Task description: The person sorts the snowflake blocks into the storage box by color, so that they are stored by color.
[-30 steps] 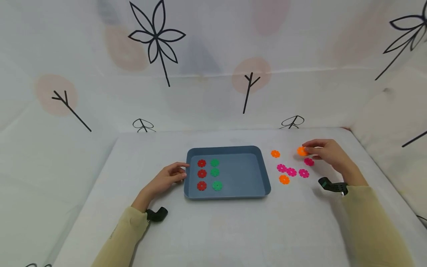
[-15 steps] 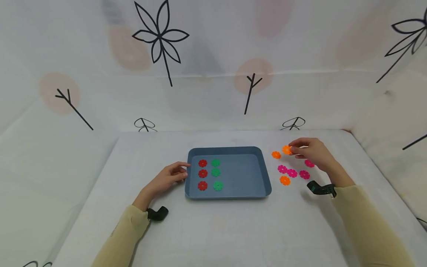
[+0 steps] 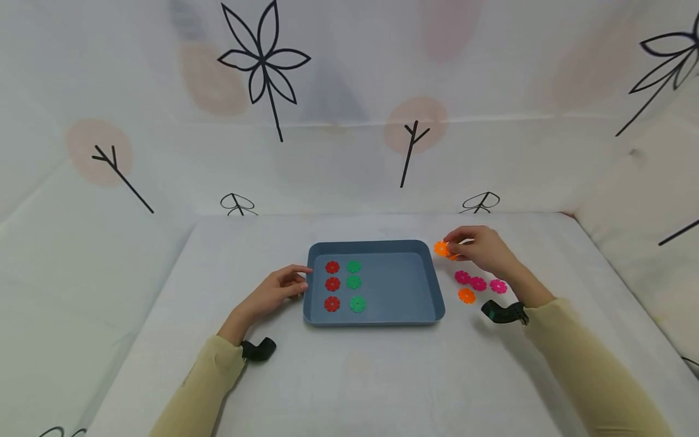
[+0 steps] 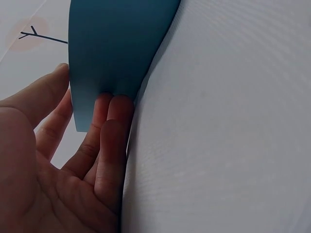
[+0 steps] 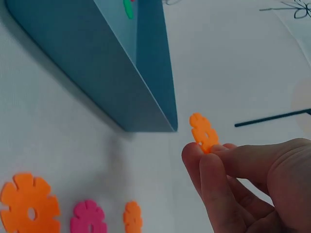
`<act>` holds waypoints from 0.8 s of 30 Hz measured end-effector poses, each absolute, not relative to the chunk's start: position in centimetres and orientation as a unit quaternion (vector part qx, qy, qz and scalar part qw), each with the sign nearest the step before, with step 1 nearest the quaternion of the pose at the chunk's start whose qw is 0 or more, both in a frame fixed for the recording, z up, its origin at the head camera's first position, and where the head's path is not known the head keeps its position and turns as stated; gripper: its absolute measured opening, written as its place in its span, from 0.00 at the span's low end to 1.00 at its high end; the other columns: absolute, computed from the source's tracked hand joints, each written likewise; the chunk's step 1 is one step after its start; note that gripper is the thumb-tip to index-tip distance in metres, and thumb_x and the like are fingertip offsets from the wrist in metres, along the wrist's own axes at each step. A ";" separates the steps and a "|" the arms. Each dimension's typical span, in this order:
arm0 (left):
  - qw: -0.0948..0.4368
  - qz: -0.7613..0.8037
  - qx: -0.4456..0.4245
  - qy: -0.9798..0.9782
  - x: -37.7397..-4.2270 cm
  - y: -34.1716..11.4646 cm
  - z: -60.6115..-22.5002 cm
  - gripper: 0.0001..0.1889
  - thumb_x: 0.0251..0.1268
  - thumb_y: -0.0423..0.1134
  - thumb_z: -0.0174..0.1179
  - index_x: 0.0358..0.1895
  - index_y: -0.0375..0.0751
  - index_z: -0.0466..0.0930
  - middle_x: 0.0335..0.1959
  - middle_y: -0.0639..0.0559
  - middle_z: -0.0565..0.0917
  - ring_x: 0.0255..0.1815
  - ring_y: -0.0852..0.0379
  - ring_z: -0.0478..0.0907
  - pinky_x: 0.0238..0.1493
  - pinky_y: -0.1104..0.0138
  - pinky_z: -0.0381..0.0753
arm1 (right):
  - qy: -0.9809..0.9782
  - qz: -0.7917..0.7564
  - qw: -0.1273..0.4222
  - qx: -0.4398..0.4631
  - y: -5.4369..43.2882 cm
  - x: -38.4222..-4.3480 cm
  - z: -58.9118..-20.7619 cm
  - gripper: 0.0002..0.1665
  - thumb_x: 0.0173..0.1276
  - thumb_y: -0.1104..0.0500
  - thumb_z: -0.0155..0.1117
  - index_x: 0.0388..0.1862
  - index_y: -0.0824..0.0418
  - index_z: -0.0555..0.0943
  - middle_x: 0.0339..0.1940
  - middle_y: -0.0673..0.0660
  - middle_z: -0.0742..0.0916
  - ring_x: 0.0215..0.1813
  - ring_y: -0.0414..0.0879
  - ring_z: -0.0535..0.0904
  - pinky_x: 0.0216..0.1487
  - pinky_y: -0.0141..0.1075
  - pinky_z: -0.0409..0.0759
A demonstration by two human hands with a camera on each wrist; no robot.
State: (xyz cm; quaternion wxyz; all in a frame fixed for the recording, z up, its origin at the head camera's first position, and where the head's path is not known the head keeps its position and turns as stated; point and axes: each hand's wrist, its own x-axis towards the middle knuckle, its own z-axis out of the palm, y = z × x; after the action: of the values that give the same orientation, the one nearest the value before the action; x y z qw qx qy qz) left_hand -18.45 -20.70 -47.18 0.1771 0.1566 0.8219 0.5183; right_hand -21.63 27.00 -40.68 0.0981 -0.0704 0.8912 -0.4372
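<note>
A blue-grey tray [image 3: 374, 323] lies flat on the table. Inside it, at the left, are a column of red flower-shaped discs [image 3: 332, 284] and a column of green flower-shaped discs [image 3: 354, 282]. My left hand [image 3: 275, 290] rests against the tray's left side, its fingertips on the outer wall and its thumb at the rim in the left wrist view. Between thumb and fingers, my right hand [image 3: 477, 250] pinches an orange flower-shaped disc [image 5: 204, 133], held up just outside the tray's back right corner. A second orange disc [image 3: 453, 257] is partly covered by that hand.
Right of the tray lie several pink flower-shaped discs [image 3: 477, 283], with another orange flower-shaped disc [image 3: 466, 295] in front of them. A white cloth [image 3: 355, 382] covers the table. Behind stands a printed backdrop [image 3: 338, 164], and a side panel [image 3: 639, 243] rises at the right.
My right hand has moved left with the orange disc, from over the right-hand discs to beside the tray's back right corner. The left hand stays at the tray's left side.
</note>
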 end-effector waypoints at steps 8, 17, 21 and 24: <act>0.177 0.517 0.155 0.823 -18.6 -20.7 -47.5 0.22 0.72 0.46 0.61 0.65 0.48 0.74 0.45 0.48 0.81 0.42 0.48 0.77 0.40 0.61 0.76 | 0.887 -0.439 0.110 -0.094 24.7 -21.3 -41.2 0.12 0.72 0.63 0.62 0.52 0.66 0.82 0.48 0.64 0.83 0.48 0.58 0.85 0.48 0.48 0.83; 0.176 0.518 0.160 0.822 -18.7 -20.7 -47.6 0.21 0.72 0.45 0.61 0.65 0.47 0.74 0.45 0.48 0.82 0.42 0.49 0.78 0.40 0.61 0.76 | 0.888 -0.427 0.108 -0.130 21.9 -21.3 -42.0 0.07 0.70 0.64 0.65 0.45 0.64 0.84 0.43 0.60 0.85 0.42 0.52 0.86 0.42 0.40 0.84; 0.174 0.520 0.160 0.821 -18.6 -20.7 -47.6 0.21 0.73 0.44 0.60 0.65 0.46 0.74 0.44 0.48 0.81 0.41 0.49 0.78 0.39 0.62 0.76 | 0.887 -0.426 0.115 -0.135 20.8 -21.5 -42.4 0.06 0.69 0.65 0.65 0.44 0.63 0.85 0.42 0.59 0.85 0.37 0.49 0.84 0.40 0.39 0.84; 0.174 0.520 0.160 0.821 -18.6 -20.7 -47.5 0.21 0.73 0.44 0.60 0.66 0.45 0.74 0.44 0.48 0.81 0.41 0.49 0.77 0.39 0.63 0.76 | 0.888 -0.423 0.114 -0.141 20.1 -21.7 -42.4 0.06 0.69 0.66 0.65 0.43 0.63 0.85 0.40 0.58 0.85 0.34 0.48 0.83 0.38 0.40 0.84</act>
State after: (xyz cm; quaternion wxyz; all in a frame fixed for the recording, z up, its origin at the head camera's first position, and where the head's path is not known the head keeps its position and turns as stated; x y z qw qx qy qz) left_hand -18.57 -20.66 -47.46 0.1740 0.1600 0.8209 0.5198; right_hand -21.67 20.08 -42.41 0.1145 -0.1413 0.8875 -0.4233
